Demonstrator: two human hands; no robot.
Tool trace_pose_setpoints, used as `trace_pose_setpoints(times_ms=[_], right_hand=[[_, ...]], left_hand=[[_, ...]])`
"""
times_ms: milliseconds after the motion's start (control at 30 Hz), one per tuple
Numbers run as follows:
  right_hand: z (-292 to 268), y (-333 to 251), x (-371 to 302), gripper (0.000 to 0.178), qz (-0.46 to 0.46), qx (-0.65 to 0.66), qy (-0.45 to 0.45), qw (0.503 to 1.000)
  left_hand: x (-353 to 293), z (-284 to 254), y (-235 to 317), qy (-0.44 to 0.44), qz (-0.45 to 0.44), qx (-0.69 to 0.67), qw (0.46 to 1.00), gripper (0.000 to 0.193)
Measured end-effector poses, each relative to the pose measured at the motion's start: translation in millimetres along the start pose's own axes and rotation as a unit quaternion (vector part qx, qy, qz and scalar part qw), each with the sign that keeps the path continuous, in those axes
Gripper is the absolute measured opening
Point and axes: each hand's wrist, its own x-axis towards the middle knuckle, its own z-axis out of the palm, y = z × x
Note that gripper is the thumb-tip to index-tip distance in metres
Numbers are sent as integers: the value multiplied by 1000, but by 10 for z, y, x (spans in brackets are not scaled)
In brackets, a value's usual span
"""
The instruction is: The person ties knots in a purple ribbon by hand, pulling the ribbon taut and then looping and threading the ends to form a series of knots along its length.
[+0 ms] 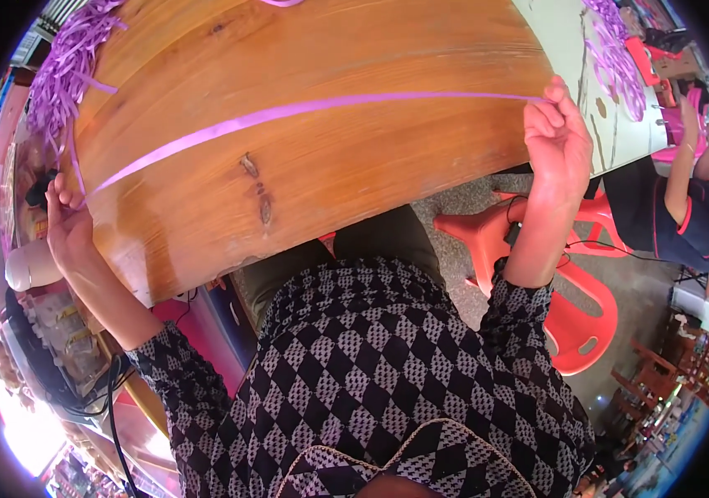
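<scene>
A long purple ribbon (288, 109) stretches across the wooden table between my two hands. At the table's left edge my left hand (70, 220) pinches one end of it. The other end is gripped by the closed fingers of my right hand (558, 137), over the right edge of the wood. Beyond my left hand, a heap of purple ribbon strips (68, 70) hangs at the far left edge, and one strand trails down close to my fingers. Another bunch of purple ribbon strips (616, 62) lies at the far right.
The wooden table (354, 166) fills the space before me, with a white marbled surface (612, 137) on its right. Red plastic stools (583, 319) stand to my right. Farther right sits a person in dark clothing (695, 216). A pale rounded object (31, 267) is beside my left wrist.
</scene>
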Motion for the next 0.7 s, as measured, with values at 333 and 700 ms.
trace_pose_setpoints(times_ms=[333,700], right_hand=[[298,372,-161,36,-85,-333,-130,930],[655,1096,-587,14,-80,-484,-360,794]], left_hand=[[-610,1469,-946,-25,121,404,907,26],[-1431,2541,-1785,-184,102,628,749,73]])
